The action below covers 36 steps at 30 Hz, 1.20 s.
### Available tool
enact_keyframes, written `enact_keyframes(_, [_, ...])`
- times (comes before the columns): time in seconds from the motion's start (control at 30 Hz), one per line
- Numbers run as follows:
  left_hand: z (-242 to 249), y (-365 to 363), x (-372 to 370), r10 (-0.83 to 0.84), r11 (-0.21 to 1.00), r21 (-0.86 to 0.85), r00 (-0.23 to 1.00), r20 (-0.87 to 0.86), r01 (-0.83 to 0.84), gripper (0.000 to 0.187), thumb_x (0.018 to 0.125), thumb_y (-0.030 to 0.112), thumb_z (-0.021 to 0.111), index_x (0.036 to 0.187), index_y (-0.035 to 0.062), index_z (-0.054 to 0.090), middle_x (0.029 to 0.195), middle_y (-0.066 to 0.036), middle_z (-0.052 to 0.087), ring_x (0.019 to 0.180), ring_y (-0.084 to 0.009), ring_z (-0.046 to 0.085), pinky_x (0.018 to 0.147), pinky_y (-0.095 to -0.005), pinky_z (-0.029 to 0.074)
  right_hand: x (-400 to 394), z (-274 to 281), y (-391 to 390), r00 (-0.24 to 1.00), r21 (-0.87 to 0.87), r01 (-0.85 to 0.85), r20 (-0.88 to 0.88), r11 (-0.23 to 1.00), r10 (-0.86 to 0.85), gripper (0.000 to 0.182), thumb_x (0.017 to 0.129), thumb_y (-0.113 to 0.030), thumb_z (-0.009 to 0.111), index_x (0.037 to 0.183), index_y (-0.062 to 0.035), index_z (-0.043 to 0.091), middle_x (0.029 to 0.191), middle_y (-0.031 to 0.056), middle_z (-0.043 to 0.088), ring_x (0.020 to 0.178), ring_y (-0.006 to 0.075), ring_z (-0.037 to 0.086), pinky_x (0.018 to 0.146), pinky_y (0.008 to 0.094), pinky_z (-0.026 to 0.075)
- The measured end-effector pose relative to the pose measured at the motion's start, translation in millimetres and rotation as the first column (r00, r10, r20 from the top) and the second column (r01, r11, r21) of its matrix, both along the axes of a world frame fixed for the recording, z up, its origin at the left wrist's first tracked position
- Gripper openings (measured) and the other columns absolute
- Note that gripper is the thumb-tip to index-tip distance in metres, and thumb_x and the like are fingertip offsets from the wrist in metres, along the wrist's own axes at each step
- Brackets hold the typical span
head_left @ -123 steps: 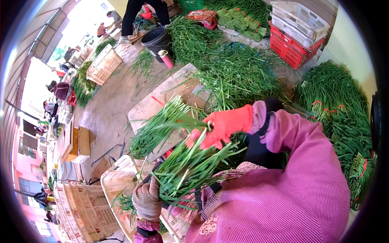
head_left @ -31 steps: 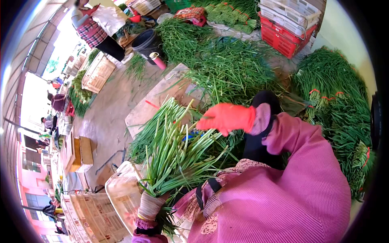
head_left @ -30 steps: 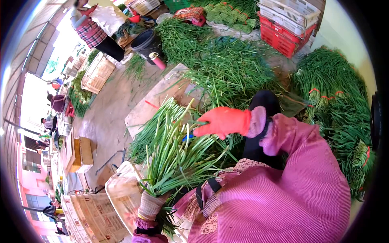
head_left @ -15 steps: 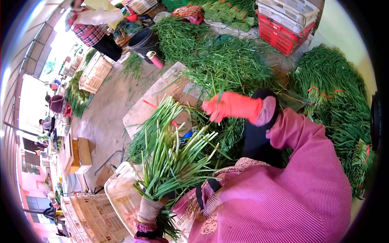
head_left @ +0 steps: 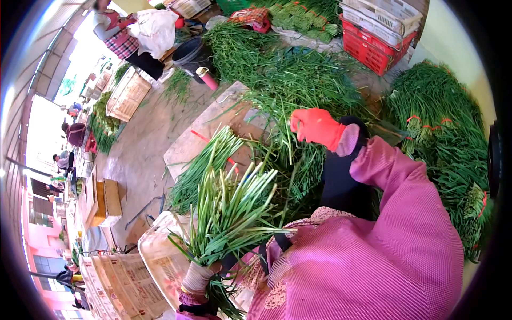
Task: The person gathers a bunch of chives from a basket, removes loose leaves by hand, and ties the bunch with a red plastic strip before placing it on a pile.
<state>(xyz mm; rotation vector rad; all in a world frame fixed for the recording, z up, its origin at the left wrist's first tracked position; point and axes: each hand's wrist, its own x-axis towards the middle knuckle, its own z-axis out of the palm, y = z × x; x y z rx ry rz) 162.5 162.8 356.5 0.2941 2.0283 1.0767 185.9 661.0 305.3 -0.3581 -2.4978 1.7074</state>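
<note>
At the lower left, my left hand (head_left: 214, 266) is closed around a thick bunch of chives (head_left: 229, 213), pale stalk ends pointing up and away, leaves hanging below the wrist. Leaves hide most of its fingers. My right hand (head_left: 317, 128), in an orange rubber glove, is closed above the loose greens at centre. A few thin chive stalks (head_left: 289, 140) show at its fingertips. Just beyond the held bunch, another bunch of chives (head_left: 205, 168) lies on a board (head_left: 181, 152) beside red ties (head_left: 200, 136).
Loose greens (head_left: 304, 80) heap ahead, with tied bunches (head_left: 434, 117) stacked at right. Red and white crates (head_left: 376, 50) stand at the back. A black bucket (head_left: 191, 56) and pink bottle (head_left: 207, 79) sit farther off. A co-worker (head_left: 120, 34) holds white sheeting. A pale crate (head_left: 160, 240) is at left.
My right hand has drawn slightly right and up, its fingers now more curled. The bunch in my left hand has tilted a little. The co-worker's white sheeting has spread downward.
</note>
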Motion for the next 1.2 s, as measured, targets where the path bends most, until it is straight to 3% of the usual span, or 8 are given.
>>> enact_keyframes(0.27, [-19.6, 8.0, -0.3, -0.145, 0.983, 0.098, 0.986, -0.087, 0.153, 0.059, 0.065, 0.015, 0.075, 0.120, 0.0046, 0.057, 0.109, -0.006, 0.062, 0.091, -0.0198, 0.060, 0.074, -0.0338, 0.053, 1.1, 14.2, -96.2, 0.714, -0.471, -0.510, 0.234, 0.719, 0.660, 0.058, 0.089, -0.042, 0.065, 0.128, -0.0018, 0.050, 0.071, 0.0089, 0.066, 0.054, 0.0147, 0.060, 0.046, 0.0263, 0.046])
enact_keyframes(0.4, [-21.6, -4.3, -1.1, -0.093, 0.983, 0.167, 0.990, 0.108, 0.075, 0.062, 0.064, 0.017, 0.078, 0.121, 0.0045, 0.056, 0.110, -0.007, 0.061, 0.090, -0.0205, 0.061, 0.075, -0.0341, 0.053, -13.5, 7.6, -77.1, 0.928, -0.376, -0.290, 0.115, 0.880, 0.355, 0.026, 0.085, -0.012, 0.046, 0.101, -0.0025, 0.064, 0.066, 0.0104, 0.065, 0.049, 0.0135, 0.059, 0.044, 0.0245, 0.045])
enact_keyframes(0.53, [-29.1, -15.7, 14.1, 0.099, 0.974, 0.180, 0.970, 0.221, -0.140, 0.070, 0.061, 0.025, 0.084, 0.122, 0.0040, 0.055, 0.109, -0.008, 0.061, 0.087, -0.0235, 0.063, 0.074, -0.0364, 0.055, -18.4, 23.4, -0.1, 0.988, -0.364, 0.099, -0.078, 0.926, -0.136, 0.031, 0.097, -0.021, 0.044, 0.098, 0.0026, 0.063, 0.069, 0.0125, 0.065, 0.055, 0.0181, 0.063, 0.053, 0.0259, 0.051])
enact_keyframes(0.6, [8.3, 2.8, 19.0, 0.171, 0.875, 0.239, 0.730, 0.662, -0.422, 0.070, 0.063, 0.013, 0.082, 0.127, 0.0058, 0.053, 0.114, -0.007, 0.062, 0.103, -0.0264, 0.061, 0.083, -0.0411, 0.054, -24.6, 15.7, 15.4, 0.996, -0.292, 0.085, 0.018, 0.953, -0.084, 0.033, 0.098, -0.026, 0.050, 0.098, 0.0046, 0.062, 0.073, 0.0144, 0.066, 0.063, 0.0216, 0.068, 0.061, 0.0294, 0.056])
enact_keyframes(0.93, [-0.8, 1.1, 11.7, 0.143, 0.946, 0.175, 0.835, 0.531, -0.273, 0.057, 0.062, 0.025, 0.082, 0.106, -0.0029, 0.059, 0.076, -0.010, 0.061, 0.063, -0.0200, 0.057, 0.056, -0.0310, 0.048, -33.9, 32.5, -53.9, 0.968, -0.432, -0.241, -0.041, 0.869, 0.248, 0.042, 0.096, -0.037, 0.055, 0.097, 0.0045, 0.062, 0.086, 0.0131, 0.068, 0.082, 0.0220, 0.069, 0.073, 0.0288, 0.056])
enact_keyframes(1.0, [-11.6, -6.9, 7.3, 0.106, 0.935, 0.220, 0.809, 0.578, -0.279, 0.057, 0.063, 0.024, 0.082, 0.107, -0.0030, 0.058, 0.077, -0.010, 0.062, 0.065, -0.0209, 0.059, 0.061, -0.0337, 0.050, -26.6, 30.7, -60.6, 0.841, -0.180, -0.521, 0.056, 0.834, 0.538, 0.038, 0.097, -0.035, 0.056, 0.098, 0.0021, 0.063, 0.090, 0.0101, 0.067, 0.096, 0.0172, 0.064, 0.083, 0.0263, 0.053])
enact_keyframes(1.13, [-13.9, 1.9, 8.9, 0.036, 0.889, 0.328, 0.764, 0.644, -0.318, 0.054, 0.068, 0.023, 0.081, 0.108, -0.0030, 0.057, 0.078, -0.010, 0.062, 0.066, -0.0207, 0.059, 0.069, -0.0377, 0.052, -17.6, -46.6, -101.6, 0.751, -0.869, -0.394, -0.117, 0.300, 0.649, 0.038, 0.093, -0.038, 0.062, 0.102, -0.0022, 0.068, 0.098, 0.0108, 0.070, 0.091, 0.0143, 0.065, 0.080, 0.0290, 0.052])
enact_keyframes(1.2, [-4.8, 14.2, 13.2, 0.101, 0.921, 0.266, 0.834, 0.543, -0.285, 0.053, 0.064, 0.034, 0.080, 0.099, -0.0015, 0.061, 0.071, -0.008, 0.059, 0.058, -0.0180, 0.054, 0.060, -0.0331, 0.048, -9.1, -13.9, -110.6, 0.736, -0.741, -0.461, -0.012, 0.488, 0.677, 0.036, 0.093, -0.035, 0.061, 0.102, -0.0007, 0.066, 0.092, 0.0102, 0.070, 0.085, 0.0146, 0.066, 0.075, 0.0282, 0.052])
